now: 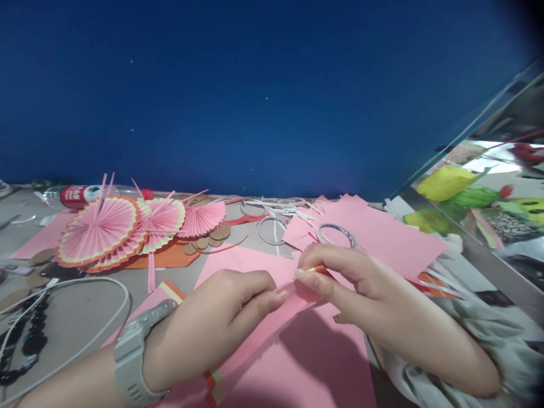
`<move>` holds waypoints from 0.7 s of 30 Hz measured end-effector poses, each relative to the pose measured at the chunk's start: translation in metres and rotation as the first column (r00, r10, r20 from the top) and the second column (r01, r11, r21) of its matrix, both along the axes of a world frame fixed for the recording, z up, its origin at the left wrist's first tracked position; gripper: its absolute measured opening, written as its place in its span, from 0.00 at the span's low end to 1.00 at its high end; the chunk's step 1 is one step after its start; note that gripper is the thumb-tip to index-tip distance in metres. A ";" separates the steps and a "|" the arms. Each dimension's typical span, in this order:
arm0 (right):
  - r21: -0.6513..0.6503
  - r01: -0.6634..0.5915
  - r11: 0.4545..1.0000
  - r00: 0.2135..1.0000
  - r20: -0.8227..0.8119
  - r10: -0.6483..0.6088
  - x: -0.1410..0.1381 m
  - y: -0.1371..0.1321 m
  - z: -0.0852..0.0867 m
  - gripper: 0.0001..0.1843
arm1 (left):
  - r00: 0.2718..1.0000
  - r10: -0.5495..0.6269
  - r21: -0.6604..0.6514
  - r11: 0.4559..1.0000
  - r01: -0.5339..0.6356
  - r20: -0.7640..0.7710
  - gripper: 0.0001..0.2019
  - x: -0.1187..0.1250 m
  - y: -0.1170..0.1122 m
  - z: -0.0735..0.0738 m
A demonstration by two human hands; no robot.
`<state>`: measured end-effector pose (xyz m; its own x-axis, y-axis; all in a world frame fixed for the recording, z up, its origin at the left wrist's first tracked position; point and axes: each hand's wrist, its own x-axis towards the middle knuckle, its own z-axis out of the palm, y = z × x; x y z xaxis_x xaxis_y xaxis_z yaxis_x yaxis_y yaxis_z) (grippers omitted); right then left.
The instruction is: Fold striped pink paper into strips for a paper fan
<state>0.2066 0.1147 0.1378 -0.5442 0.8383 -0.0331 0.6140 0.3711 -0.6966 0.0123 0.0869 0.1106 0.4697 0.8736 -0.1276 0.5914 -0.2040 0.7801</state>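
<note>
Both hands grip a folded piece of pink paper point(259, 335) over the middle of the table. My left hand point(232, 309), with a grey watch point(135, 354) on its wrist, closes on the paper's left part, thumb on top. At the upper right end, my right hand point(346, 280) pinches the paper, where an orange and pale yellow edge shows by the fingertips. The paper's lower left end also has orange and yellow trim and is partly hidden by my left hand. Beneath lie larger flat pink sheets point(323, 362).
Finished pink paper fans point(97, 229) lie at the left, before a red-labelled plastic bottle point(79, 195). Tape rolls point(272, 231) and a stack of pink sheets point(374, 232) sit farther back. A white cable point(123, 294) loops at the left. A blue wall point(255, 102) stands behind.
</note>
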 end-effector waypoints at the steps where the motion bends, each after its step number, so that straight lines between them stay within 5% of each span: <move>1: 0.004 0.006 1.000 1.000 0.004 -0.006 0.000 0.000 0.000 0.13 | 1.000 -0.002 0.009 1.000 0.002 0.006 0.20 0.000 0.000 -0.001; 21: 0.086 0.083 0.993 0.996 0.036 -0.087 0.011 0.005 0.005 0.15 | 1.000 0.025 -0.016 1.000 -0.025 0.016 0.18 0.002 0.000 -0.006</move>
